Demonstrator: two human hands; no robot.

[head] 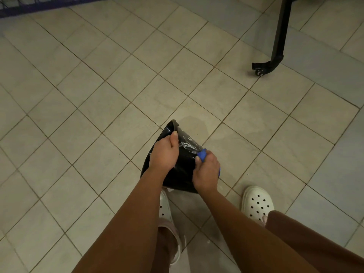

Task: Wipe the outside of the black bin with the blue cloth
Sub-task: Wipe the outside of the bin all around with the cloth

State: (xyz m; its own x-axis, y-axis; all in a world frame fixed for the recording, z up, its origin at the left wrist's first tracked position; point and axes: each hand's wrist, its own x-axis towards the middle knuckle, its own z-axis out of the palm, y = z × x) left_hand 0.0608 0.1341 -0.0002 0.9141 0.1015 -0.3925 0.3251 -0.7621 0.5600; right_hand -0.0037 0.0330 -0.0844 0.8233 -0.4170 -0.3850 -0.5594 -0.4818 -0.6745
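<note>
Down on the pale tiled floor (118, 95), just ahead of the person's feet, the black bin (185, 168) is tipped over at a slant, its rim pointing away from them and its base close to their white perforated clogs (257, 203); whether the base touches the tiles I cannot tell. The left hand (164, 152) grips the rim, with the thumb laid along the outer wall and the fingers curled over the edge. The right hand (206, 174) is closed round the bunched blue cloth (202, 154) and presses it to the bin's outer side. White streaks smear the wall above the cloth; they read as no word or label. Well apart, at the far right, stands a black frame leg (277, 36) on a small caster, and a dark blue wire rack (29, 4) edges the far left corner.
</note>
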